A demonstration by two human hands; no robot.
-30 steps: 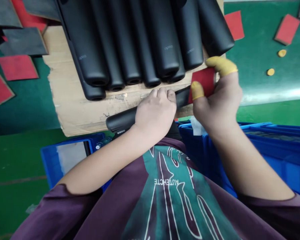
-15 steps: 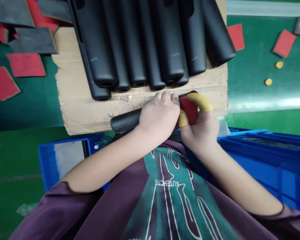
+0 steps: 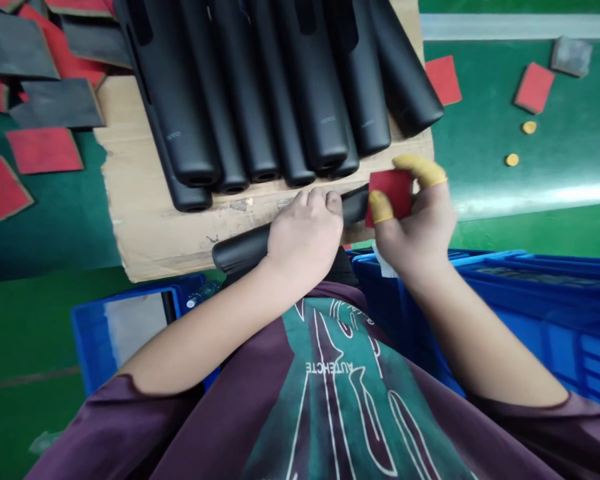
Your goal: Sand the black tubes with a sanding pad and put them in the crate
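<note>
A black tube-shaped housing lies slanted along the near edge of the cardboard. My left hand wraps over its middle, fingers curled on the far side. At its right end, my right hand pinches a red square sanding pad between thumb and fingers. Yellow finger cots cover the thumb and a finger of that hand. The pad overlaps the housing's right end; whether they touch, I cannot tell. Beyond my hands, several similar black housings lie side by side with their ends toward me.
The cardboard covers part of a green table. Red and dark grey pads pile up at the left; a few more lie right, near two rolled yellow finger cots. Blue crates stand right and a blue bin left.
My right hand with the red pad has shifted right and away from my left hand, exposing more of the housing. My left hand keeps its grip. The whole view has shifted slightly.
</note>
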